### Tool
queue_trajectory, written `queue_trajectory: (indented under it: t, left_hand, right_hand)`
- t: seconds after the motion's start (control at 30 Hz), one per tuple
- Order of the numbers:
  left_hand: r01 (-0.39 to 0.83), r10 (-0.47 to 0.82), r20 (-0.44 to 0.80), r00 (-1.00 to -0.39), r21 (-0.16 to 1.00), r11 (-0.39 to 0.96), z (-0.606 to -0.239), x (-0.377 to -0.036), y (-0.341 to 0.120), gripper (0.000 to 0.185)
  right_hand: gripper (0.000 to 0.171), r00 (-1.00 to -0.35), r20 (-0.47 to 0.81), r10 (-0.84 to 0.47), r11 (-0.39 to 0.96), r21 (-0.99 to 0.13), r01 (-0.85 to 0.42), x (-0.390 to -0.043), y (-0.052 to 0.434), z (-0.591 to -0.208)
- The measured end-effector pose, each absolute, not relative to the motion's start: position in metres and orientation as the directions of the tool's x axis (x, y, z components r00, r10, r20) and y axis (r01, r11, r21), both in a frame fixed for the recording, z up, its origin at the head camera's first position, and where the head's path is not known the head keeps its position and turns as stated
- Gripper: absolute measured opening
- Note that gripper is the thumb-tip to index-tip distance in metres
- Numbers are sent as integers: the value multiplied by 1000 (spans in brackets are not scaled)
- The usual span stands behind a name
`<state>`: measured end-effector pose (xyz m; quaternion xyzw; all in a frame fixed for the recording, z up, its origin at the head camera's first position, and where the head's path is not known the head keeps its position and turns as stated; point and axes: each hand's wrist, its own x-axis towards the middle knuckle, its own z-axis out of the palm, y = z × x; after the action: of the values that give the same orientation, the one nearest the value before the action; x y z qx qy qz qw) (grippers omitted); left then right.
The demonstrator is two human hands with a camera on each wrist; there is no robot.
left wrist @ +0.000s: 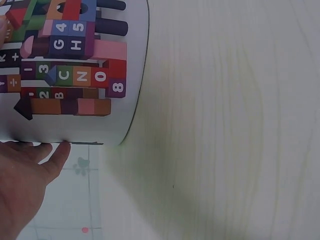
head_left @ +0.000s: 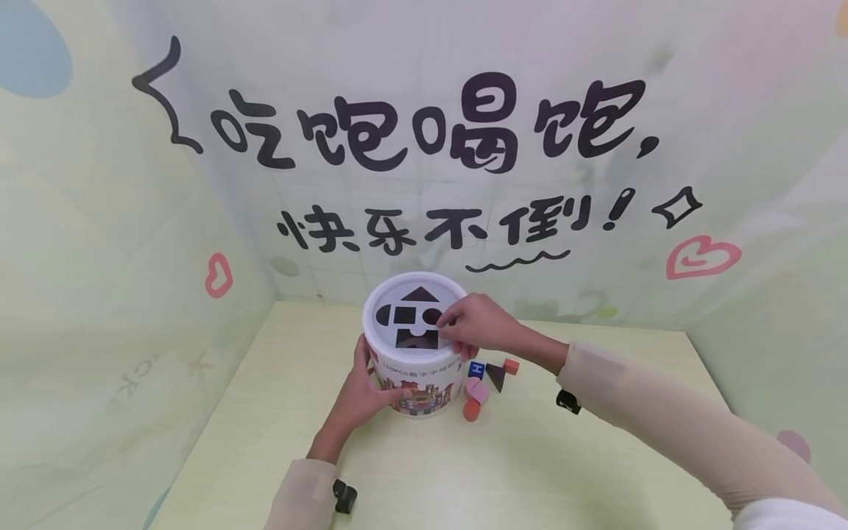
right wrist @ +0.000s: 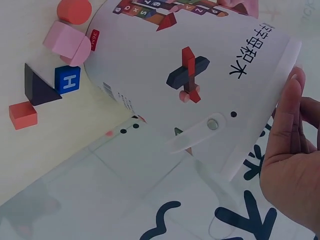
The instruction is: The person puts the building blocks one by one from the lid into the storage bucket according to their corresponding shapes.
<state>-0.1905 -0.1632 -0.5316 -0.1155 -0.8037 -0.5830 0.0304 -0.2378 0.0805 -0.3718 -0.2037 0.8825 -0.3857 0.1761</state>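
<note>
A white toy-block bucket (head_left: 424,386) with printed pictures of blocks stands upright on the table. Its lid (head_left: 452,298) has several shaped holes, among them a triangle, a square and a round one. My left hand (head_left: 361,397) holds the bucket from the left, its thumb lying across the front; in the left wrist view the fingers rest at the wall. Over the lid's right side, my right hand (head_left: 483,324) has its fingertips bent down beside the round hole. Whatever lies between those fingertips is hidden, so I cannot tell if they pinch something.
Loose blocks lie right of the bucket: a blue H cube (right wrist: 67,80), a dark triangle (right wrist: 40,87), pink blocks (right wrist: 65,39), a red round block (right wrist: 74,10) and a red block (right wrist: 23,115). A printed curtain (head_left: 424,44) hangs behind the table (head_left: 517,471).
</note>
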Motion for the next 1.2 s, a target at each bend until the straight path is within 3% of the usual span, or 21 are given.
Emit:
queue_trajectory:
  t: [0.87,1.2]
  left_hand:
    - [234,145,198,-969,925,300,-540,-196,-164,126]
    - [228,154,188,-970,923,311,-539,-196,-165,126]
  right_hand:
    - [27,-939,-126,-321,575,-814,-87,-251,138,-390]
    - [28,-936,-200,-291,571,-821,-3,-256,152,-412]
